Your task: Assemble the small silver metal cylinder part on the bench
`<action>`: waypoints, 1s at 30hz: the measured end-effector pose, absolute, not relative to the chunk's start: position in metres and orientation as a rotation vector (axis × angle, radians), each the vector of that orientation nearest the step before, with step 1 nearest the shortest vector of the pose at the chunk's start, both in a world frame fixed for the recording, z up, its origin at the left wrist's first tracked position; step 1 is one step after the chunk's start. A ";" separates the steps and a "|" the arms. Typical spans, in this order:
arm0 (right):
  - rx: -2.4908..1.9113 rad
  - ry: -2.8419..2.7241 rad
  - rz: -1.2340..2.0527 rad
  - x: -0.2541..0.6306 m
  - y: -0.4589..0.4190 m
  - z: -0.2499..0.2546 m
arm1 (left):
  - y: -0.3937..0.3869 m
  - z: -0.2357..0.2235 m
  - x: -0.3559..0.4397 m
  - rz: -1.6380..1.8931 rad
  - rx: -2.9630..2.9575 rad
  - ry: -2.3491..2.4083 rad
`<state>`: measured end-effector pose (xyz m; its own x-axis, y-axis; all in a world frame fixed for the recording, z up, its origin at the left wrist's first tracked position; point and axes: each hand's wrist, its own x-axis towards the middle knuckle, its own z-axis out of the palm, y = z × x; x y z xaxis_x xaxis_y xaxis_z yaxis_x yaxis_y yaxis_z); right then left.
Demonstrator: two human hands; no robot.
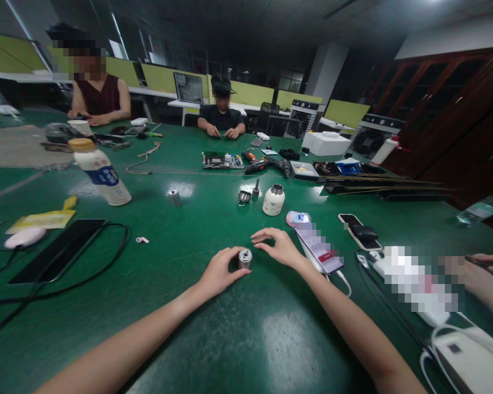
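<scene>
A small silver metal cylinder (245, 259), with dark marks on its top face, stands upright on the green table. My left hand (222, 269) curves around it from the left, fingers behind and thumb in front, gripping it. To the right of the cylinder, my right hand (280, 247) hovers low with its fingers bent loosely and nothing between them. A similar silver cylinder (174, 198) stands farther off to the left. Beyond my hands are a white open-necked bottle (273, 200), a dark lid with a ring (244, 197) and a small black upright part (256, 189).
A tilted-looking drink bottle (101, 174), a black tablet (57, 250) with cables and an earbud (142, 239) lie left. Phones (319, 247) and a power strip (414, 287) are right, near another person's hand (487, 276). A circuit board (222, 160) and drills (267, 164) lie beyond.
</scene>
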<state>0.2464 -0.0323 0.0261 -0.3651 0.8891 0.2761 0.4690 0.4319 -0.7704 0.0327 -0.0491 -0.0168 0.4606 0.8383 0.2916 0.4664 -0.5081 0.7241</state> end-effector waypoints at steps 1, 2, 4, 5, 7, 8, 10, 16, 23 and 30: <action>-1.105 -1.963 0.804 0.243 -0.036 0.032 | -0.049 -0.017 0.033 0.872 2.156 1.078; -1.066 -1.945 0.827 0.240 -0.040 0.038 | -0.049 -0.017 0.033 0.877 2.162 1.072; -1.023 -1.975 0.822 0.233 -0.049 0.048 | -0.049 -0.018 0.033 0.891 2.178 1.066; -1.008 -2.008 0.797 0.231 -0.052 0.051 | -0.049 -0.018 0.032 0.895 2.186 1.067; -1.010 -2.079 0.716 0.226 -0.057 0.055 | -0.049 -0.020 0.032 0.893 2.199 1.083; -1.017 -2.103 0.679 0.225 -0.058 0.055 | -0.049 -0.021 0.032 0.889 2.203 1.092; -1.031 -2.122 0.637 0.223 -0.059 0.052 | -0.048 -0.021 0.032 0.880 2.207 1.105; -1.080 -2.107 0.556 0.218 -0.059 0.042 | -0.049 -0.019 0.032 0.883 2.198 1.098; -1.257 -1.965 0.351 0.217 -0.062 0.044 | -0.049 -0.018 0.033 0.885 2.179 1.066; -1.207 -1.989 0.420 0.218 -0.063 0.049 | -0.049 -0.018 0.033 0.877 2.166 1.055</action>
<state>0.2182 -0.0625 0.0492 -0.2665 0.8602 0.4347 0.6110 0.4996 -0.6141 0.0333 -0.0492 -0.0176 0.4742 0.8255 0.3061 0.4517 -0.5265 0.7203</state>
